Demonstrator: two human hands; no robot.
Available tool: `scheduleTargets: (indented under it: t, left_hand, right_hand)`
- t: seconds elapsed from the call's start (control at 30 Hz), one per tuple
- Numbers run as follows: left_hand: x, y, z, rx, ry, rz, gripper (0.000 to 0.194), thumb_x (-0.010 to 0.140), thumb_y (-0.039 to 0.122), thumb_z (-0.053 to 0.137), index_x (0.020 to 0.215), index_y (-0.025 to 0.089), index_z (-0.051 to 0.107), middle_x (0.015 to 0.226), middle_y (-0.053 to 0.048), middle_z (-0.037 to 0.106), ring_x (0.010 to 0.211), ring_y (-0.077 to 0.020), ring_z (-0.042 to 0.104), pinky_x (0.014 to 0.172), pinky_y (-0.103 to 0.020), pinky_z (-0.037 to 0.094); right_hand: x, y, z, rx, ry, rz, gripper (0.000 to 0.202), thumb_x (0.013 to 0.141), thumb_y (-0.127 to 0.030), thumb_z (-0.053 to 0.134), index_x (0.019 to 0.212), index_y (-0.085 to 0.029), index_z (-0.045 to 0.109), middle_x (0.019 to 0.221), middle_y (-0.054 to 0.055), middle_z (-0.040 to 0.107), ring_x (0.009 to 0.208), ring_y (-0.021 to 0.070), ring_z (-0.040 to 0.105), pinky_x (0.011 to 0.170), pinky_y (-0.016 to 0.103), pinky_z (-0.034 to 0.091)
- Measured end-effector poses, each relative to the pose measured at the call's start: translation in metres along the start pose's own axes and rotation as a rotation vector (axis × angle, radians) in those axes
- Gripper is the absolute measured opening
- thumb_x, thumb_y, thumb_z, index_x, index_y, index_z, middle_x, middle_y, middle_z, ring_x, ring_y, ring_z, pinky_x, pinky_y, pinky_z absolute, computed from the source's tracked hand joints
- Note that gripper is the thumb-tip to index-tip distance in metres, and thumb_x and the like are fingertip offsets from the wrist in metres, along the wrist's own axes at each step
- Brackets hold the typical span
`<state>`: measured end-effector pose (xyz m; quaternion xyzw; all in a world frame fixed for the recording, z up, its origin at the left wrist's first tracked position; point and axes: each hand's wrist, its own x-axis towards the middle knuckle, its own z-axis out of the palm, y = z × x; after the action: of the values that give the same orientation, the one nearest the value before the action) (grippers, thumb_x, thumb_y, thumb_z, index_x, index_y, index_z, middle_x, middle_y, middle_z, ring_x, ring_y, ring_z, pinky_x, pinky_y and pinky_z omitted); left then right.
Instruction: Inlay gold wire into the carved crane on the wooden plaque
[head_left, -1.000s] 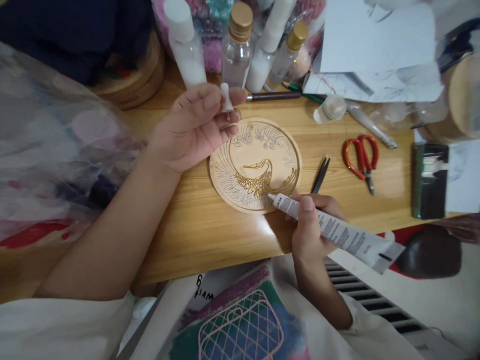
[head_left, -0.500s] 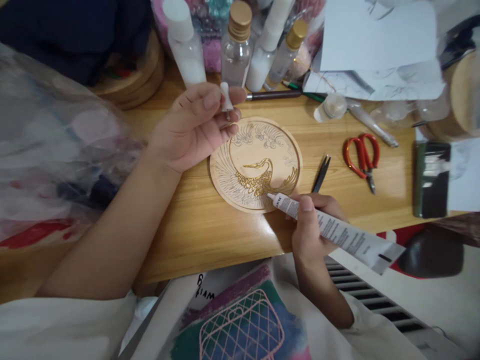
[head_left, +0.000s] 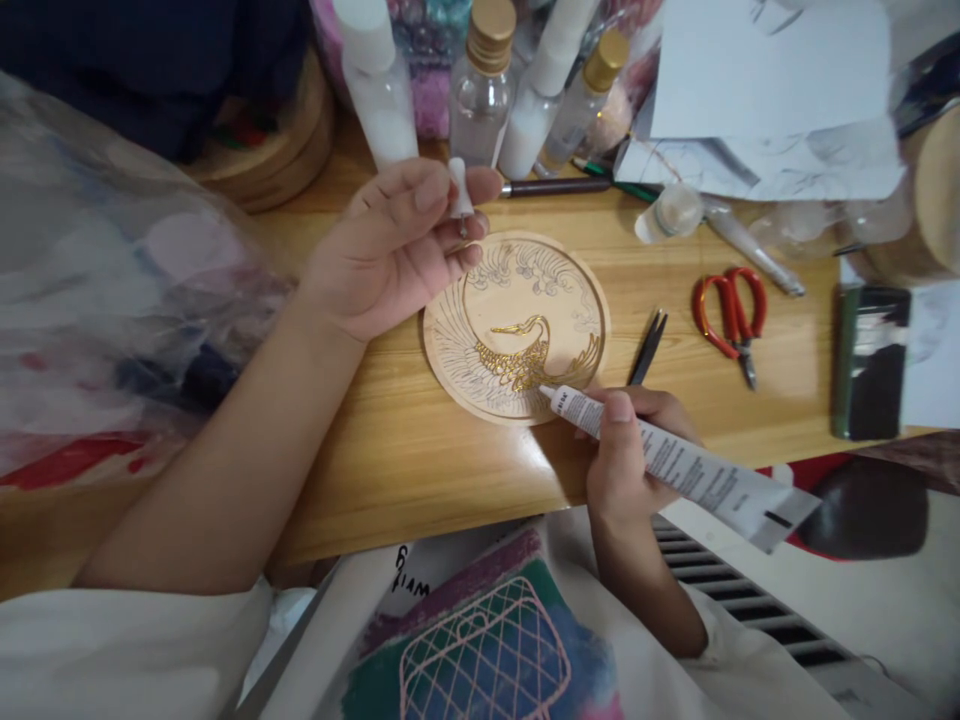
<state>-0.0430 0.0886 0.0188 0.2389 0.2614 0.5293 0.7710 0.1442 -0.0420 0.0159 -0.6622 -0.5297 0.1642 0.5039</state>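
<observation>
A round wooden plaque [head_left: 487,400] lies on the table, drawn with a crane in fine dark lines; its head, neck and some feathers carry raised gold outlines. My right hand [head_left: 626,460] is closed round a white paint tube [head_left: 697,475], tilted so that its nozzle points at the gold feathers near the plaque's lower edge. Whether the tip touches the wood I cannot tell. My left hand [head_left: 409,240] hovers at the plaque's upper left, palm turned up, pinching a small white cap [head_left: 459,190] with a thin metal pin pointing down.
Black tweezers [head_left: 649,347] and red-handled pliers [head_left: 731,310] lie right of the plaque, with a phone [head_left: 871,365] farther right. Several bottles, among them a gold-capped one [head_left: 481,100], stand behind. A dark pen [head_left: 559,187] and paper sheets [head_left: 772,70] are at the back. Plastic wrapping [head_left: 135,300] covers the left.
The view has shifted slightly, so the table things appear a little to the right. Both hands keep their holds, and the tube's nozzle stays at nearly the same spot over the feathers.
</observation>
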Motion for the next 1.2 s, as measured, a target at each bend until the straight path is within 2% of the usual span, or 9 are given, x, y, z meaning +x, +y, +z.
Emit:
scheduleTargets:
  t: [0.23,0.4,0.6,0.73,0.97,1.2]
  left_hand:
    - [-0.0017,0.0008,0.0011,0.043,0.002,-0.017,0.054,0.098,0.001,0.028,0.063,0.019,0.064,0.078,0.000,0.069,0.067,-0.0111,0.051,0.069,-0.026,0.040]
    - [-0.0007,0.0003,0.0008,0.012,0.051,-0.022,0.054,0.098,-0.002,0.028,0.061,0.017,0.062,0.078,-0.001,0.068,0.064,-0.0106,0.052,0.069,-0.028,0.040]
    - [0.0013,-0.0012,0.0003,0.028,0.056,0.005,0.039,0.091,0.000,0.047,0.059,0.018,0.061,0.073,0.002,0.067,0.059,-0.0087,0.058,0.061,-0.021,0.045]
    - [0.0018,-0.0010,0.0008,0.048,0.075,0.003,0.032,0.087,0.004,0.056,0.059,0.018,0.060,0.074,0.002,0.065,0.059,-0.0093,0.058,0.060,-0.022,0.047]
    - [0.0014,-0.0016,0.0014,0.046,0.070,0.005,0.036,0.090,0.003,0.048,0.059,0.018,0.060,0.074,0.002,0.064,0.059,-0.0083,0.060,0.061,-0.020,0.047]
    - [0.0013,-0.0012,0.0012,0.031,0.021,0.013,0.044,0.093,0.000,0.038,0.060,0.017,0.062,0.073,0.001,0.065,0.060,-0.0086,0.061,0.060,-0.020,0.048]
  right_hand:
    - [0.0008,-0.0007,0.0002,-0.013,-0.017,-0.011,0.031,0.088,-0.044,0.064,0.070,-0.020,0.069,0.052,-0.003,0.064,0.041,0.0106,0.053,0.041,0.023,0.041]
    - [0.0006,0.0019,-0.0003,-0.024,-0.022,-0.030,0.031,0.090,-0.044,0.061,0.071,-0.021,0.069,0.051,-0.003,0.062,0.041,0.0109,0.052,0.041,0.024,0.039]
    - [-0.0005,0.0077,-0.0013,0.015,-0.039,-0.057,0.024,0.091,-0.037,0.062,0.074,-0.023,0.070,0.052,-0.003,0.062,0.041,0.0113,0.052,0.041,0.025,0.039]
    - [-0.0006,0.0059,-0.0032,-0.001,-0.050,-0.066,0.021,0.090,-0.037,0.063,0.075,-0.023,0.070,0.054,-0.003,0.064,0.043,0.0117,0.053,0.042,0.025,0.040]
    - [-0.0017,0.0052,-0.0034,-0.028,-0.070,-0.022,0.028,0.090,-0.042,0.061,0.072,-0.022,0.068,0.058,-0.002,0.066,0.046,0.0120,0.056,0.045,0.025,0.042]
    - [-0.0006,0.0025,-0.0004,0.007,0.007,-0.004,0.026,0.088,-0.042,0.065,0.071,-0.023,0.071,0.050,-0.004,0.061,0.039,0.0115,0.052,0.040,0.025,0.039]
